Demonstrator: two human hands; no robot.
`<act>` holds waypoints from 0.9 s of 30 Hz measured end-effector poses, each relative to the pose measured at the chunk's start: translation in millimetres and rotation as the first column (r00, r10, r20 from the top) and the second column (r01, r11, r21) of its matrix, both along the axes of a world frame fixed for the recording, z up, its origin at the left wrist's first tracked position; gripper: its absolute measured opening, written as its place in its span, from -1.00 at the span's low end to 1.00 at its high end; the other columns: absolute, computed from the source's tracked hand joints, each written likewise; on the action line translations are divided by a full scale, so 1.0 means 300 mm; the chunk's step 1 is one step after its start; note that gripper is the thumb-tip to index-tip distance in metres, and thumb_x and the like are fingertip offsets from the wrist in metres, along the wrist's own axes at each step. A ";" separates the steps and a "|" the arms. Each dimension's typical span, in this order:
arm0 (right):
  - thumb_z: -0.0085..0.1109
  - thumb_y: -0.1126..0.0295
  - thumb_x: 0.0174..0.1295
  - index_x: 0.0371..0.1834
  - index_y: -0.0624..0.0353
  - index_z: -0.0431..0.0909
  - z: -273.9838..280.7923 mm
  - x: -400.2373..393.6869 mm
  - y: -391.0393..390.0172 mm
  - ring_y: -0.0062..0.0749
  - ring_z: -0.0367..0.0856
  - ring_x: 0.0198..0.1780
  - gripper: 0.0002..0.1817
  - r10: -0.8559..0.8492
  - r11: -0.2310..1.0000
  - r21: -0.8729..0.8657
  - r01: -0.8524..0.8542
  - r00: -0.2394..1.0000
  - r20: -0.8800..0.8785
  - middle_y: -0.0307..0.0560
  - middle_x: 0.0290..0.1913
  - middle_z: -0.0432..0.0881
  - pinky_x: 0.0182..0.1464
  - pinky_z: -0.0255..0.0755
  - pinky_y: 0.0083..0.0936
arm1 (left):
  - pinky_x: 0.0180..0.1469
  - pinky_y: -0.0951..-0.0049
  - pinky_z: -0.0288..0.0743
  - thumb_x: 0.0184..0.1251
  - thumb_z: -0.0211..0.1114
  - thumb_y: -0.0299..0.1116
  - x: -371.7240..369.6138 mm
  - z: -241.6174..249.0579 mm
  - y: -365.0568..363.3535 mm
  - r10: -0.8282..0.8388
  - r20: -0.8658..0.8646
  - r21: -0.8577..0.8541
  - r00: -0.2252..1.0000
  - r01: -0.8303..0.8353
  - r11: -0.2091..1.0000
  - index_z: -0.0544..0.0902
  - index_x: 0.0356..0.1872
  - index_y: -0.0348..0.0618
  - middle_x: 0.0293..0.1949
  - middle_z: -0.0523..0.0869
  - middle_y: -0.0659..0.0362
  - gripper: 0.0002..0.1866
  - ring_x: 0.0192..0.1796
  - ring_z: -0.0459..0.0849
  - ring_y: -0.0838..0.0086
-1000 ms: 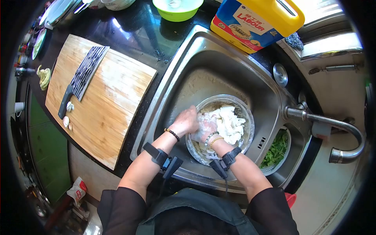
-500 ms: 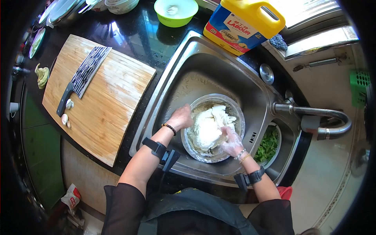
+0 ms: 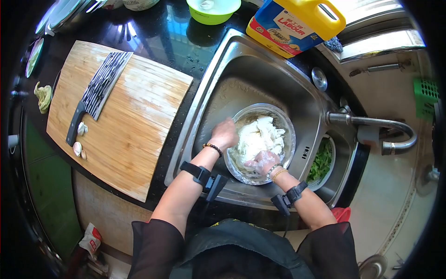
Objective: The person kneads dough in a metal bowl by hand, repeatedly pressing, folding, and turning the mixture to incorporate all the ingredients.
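A metal bowl (image 3: 290, 148) sits in the large basin of the steel sink (image 3: 216, 100). Inside it lies a white, lumpy mass of dough (image 3: 253, 139), with wet smears along the bowl's wall. My left hand (image 3: 225, 133) is closed on the bowl's left rim; its fingertips are partly hidden. At the near side of the bowl, my right hand (image 3: 264, 162), coated in white, is curled into the dough with its fingers bent.
Left of the sink, a cutting board (image 3: 134, 125) carries a cleaver (image 3: 104, 86) and garlic cloves (image 3: 79, 149). A yellow jug (image 3: 297, 25) and a green bowl (image 3: 211, 16) stand behind. The faucet (image 3: 371, 122) reaches rightward; leafy greens (image 3: 321, 162) fill a colander in the small basin.
My right hand has moved left and toward the near edge of the bowl, its fingers now curled in. My left hand stays at the rim. The whole view has shifted slightly.
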State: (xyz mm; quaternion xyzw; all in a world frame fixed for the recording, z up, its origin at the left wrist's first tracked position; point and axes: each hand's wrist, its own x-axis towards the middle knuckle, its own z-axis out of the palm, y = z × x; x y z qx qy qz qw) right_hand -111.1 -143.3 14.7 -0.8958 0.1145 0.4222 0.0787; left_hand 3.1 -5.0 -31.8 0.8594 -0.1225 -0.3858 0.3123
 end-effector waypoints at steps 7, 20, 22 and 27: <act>0.13 -0.19 -0.11 -0.25 0.11 0.62 -0.036 0.026 0.038 -0.18 0.58 -0.13 -0.42 -0.070 0.996 -0.061 0.060 0.983 -0.168 0.02 -0.22 0.62 -0.09 0.42 -0.37 | 0.01 0.18 0.40 -0.08 0.17 -0.46 0.004 0.030 0.006 0.044 -0.036 -0.008 0.998 -0.044 0.999 0.40 -0.17 -0.44 -0.20 0.55 -0.28 -0.61 -0.06 0.53 -0.04; 0.05 0.22 -0.04 -0.27 0.05 0.63 -0.188 0.039 0.099 -0.26 0.59 -0.11 -0.70 0.056 0.988 -0.134 -0.081 0.982 -0.179 -0.06 -0.19 0.63 -0.10 0.46 -0.42 | -0.10 0.08 0.41 -0.12 0.11 -0.54 -0.006 0.039 -0.004 0.035 0.052 -0.037 0.998 -0.033 0.999 0.35 -0.29 -0.45 -0.34 0.56 -0.31 -0.70 -0.20 0.55 -0.12; 0.05 0.22 -0.04 -0.26 0.03 0.63 -0.204 0.044 0.107 -0.27 0.59 -0.10 -0.70 0.026 0.992 -0.116 -0.046 0.986 -0.164 -0.06 -0.18 0.62 -0.10 0.45 -0.43 | -0.12 0.07 0.41 -0.13 0.10 -0.56 -0.016 0.036 -0.007 0.044 0.080 -0.008 0.996 -0.044 0.999 0.35 -0.31 -0.43 -0.38 0.57 -0.30 -0.73 -0.23 0.56 -0.13; 0.01 0.25 0.02 -0.14 -0.02 0.59 -0.252 0.072 0.104 -0.31 0.54 -0.02 -0.68 -0.013 0.999 -0.038 0.005 0.974 -0.226 -0.14 -0.05 0.57 -0.05 0.43 -0.42 | -0.11 0.11 0.43 -0.12 0.09 -0.57 -0.009 0.058 -0.014 0.034 0.066 0.027 0.997 -0.036 0.999 0.35 -0.32 -0.42 -0.36 0.57 -0.28 -0.74 -0.22 0.57 -0.09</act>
